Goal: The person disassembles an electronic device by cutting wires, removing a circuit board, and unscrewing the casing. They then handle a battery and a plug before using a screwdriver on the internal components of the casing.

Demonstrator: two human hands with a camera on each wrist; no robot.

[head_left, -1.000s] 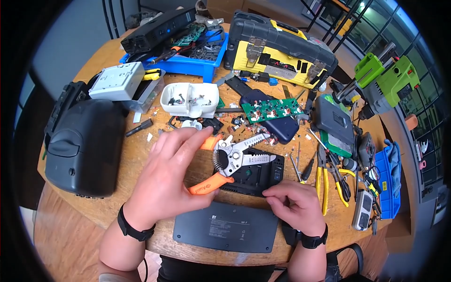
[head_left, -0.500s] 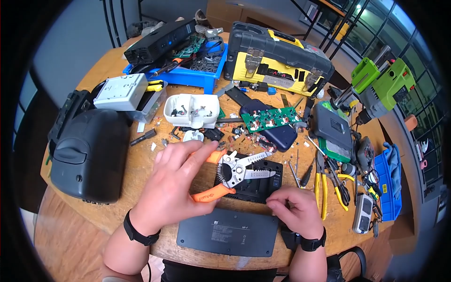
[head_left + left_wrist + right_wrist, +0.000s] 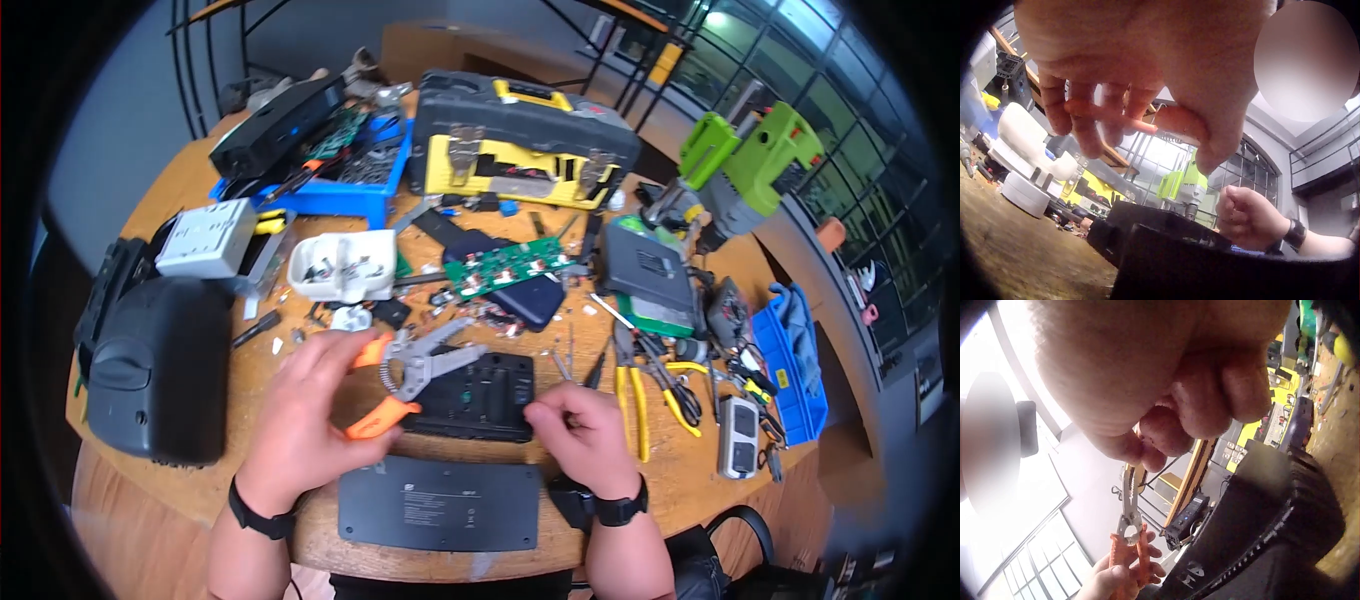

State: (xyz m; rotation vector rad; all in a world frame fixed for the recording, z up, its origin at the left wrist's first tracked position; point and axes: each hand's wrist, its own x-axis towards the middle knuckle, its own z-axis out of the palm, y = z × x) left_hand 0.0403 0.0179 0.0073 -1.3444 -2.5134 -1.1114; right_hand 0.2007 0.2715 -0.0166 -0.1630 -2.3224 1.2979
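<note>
Orange-handled wire strippers (image 3: pixel 412 372) are held in the left hand (image 3: pixel 300 425), fingers on one handle and thumb on the other, with the jaws spread and pointing right. They hang above a black housing (image 3: pixel 510 400). In the left wrist view the left hand (image 3: pixel 1147 50) wraps the orange handles (image 3: pixel 1110 116). The right hand (image 3: pixel 585 435) is at the housing's right edge, its fingers curled and thumb against the index finger. In the right wrist view the right hand (image 3: pixel 1166 375) shows no object between its fingertips. A dark labelled panel (image 3: pixel 435 525) lies nearest the person.
A green circuit board (image 3: pixel 510 267), white divided container (image 3: pixel 345 265) and small scraps lie behind the housing. A black case (image 3: pixel 155 370) stands left. Yellow-handled pliers (image 3: pixel 632 410) and a grey device (image 3: pixel 739 437) lie right. The toolbox (image 3: pixel 530 130) and blue tray (image 3: pixel 345 202) are farther back.
The head view has shifted, so the whole table appears farther left and somewhat lower. The left hand still holds the strippers and the right hand remains by the housing, its fingers curled.
</note>
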